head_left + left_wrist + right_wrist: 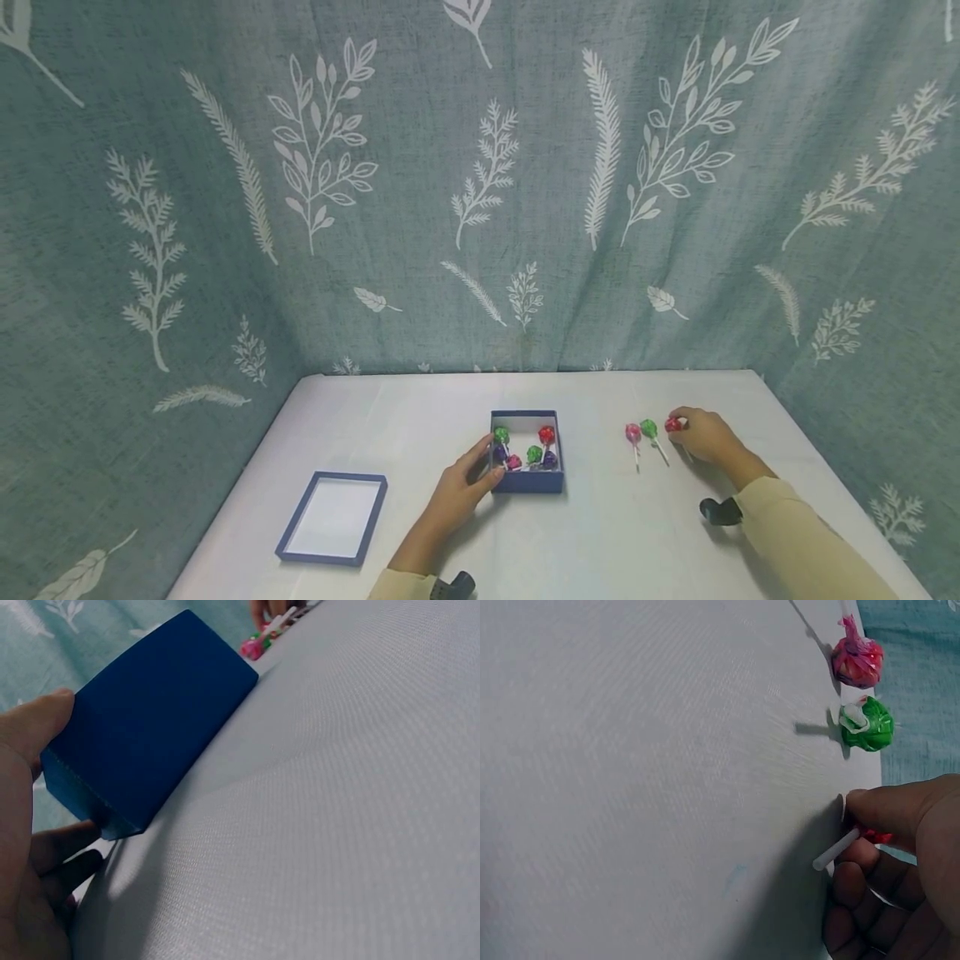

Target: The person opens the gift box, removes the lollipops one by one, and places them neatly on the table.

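Note:
A blue box (531,482) with a white inside stands at the table's middle, holding several wrapped lollipops in green, red, pink and purple. My left hand (453,493) grips its near left corner, thumb at the front and fingers along the left side; the left wrist view shows the blue wall (154,720) up close. Over on the right, my right hand (707,435) pinches a red lollipop (673,424) at the tabletop. Its white stick (836,850) pokes out below the fingers in the right wrist view. Beside it lie a green lollipop (649,428) and a pink lollipop (633,432).
A blue-rimmed box lid (283,542) lies with its white inside up at the left of the white table (600,542). Behind the table and along both sides hangs a grey-green curtain (420,208) with white leaf patterns.

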